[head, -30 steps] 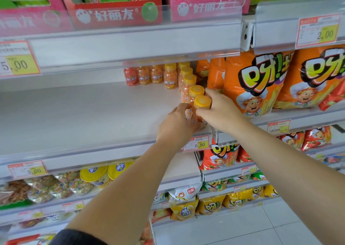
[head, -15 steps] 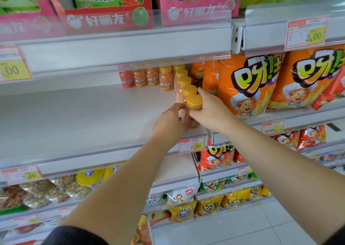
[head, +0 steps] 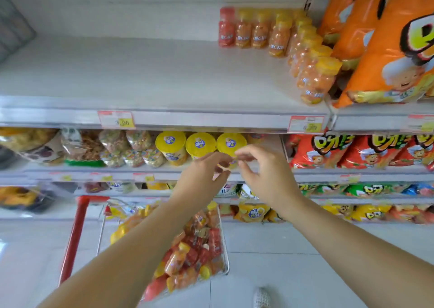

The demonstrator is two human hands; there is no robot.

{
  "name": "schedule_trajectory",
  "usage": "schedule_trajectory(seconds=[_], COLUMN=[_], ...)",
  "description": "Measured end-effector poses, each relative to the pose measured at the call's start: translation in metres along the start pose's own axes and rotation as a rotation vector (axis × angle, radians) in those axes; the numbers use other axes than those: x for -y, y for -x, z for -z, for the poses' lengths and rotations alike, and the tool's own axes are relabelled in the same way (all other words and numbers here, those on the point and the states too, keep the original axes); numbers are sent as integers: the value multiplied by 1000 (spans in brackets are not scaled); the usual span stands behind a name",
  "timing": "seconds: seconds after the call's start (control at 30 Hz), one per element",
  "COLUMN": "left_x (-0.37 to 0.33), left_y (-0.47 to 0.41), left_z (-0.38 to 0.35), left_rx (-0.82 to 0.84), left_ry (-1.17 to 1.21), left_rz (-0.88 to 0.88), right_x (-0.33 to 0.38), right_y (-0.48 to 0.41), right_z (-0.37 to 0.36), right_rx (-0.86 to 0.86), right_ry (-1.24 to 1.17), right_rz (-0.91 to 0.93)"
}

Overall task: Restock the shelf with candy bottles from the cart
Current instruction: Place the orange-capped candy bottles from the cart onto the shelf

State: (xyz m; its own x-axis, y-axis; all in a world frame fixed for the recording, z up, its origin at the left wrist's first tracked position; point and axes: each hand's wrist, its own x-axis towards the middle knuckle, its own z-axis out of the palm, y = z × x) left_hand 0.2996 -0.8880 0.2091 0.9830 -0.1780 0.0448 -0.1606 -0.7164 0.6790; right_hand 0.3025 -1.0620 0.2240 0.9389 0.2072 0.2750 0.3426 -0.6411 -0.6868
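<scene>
Left hand (head: 206,171), empty with loosely curled fingers, hovers above the cart (head: 224,237) with its jumbled candy bottles (head: 195,244); right hand (head: 260,173), likewise empty, is farther.

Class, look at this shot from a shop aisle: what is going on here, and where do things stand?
A person is restocking a shelf. The left hand and right hand hover empty, fingers loosely curled, below that shelf and above the cart. A line of candy bottles stands at the shelf's right end beside orange snack bags. Many spare bottles lie in the cart.
</scene>
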Motion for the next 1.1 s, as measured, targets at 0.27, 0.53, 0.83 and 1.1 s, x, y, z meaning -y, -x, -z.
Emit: schedule_trajectory(seconds=[0.27,0.53,0.83,1.1], left_x=[175,232,236,213], left_y=[126,179,189,172], left_z=[-44,-83,-110,-75], left_rx=[244,345,404,266], left_ry=[-113,-290,-237,-170], left_rz=[568,598,581,619], right_x=[-60,-90,-87,-65], right_y=[64,103,113,90], right_z=[-170,-275,-314,-229], right_rx=[730,973,906,874], right_ry=[160,62,21,-118], right_rz=[-335,-668,-835,-687])
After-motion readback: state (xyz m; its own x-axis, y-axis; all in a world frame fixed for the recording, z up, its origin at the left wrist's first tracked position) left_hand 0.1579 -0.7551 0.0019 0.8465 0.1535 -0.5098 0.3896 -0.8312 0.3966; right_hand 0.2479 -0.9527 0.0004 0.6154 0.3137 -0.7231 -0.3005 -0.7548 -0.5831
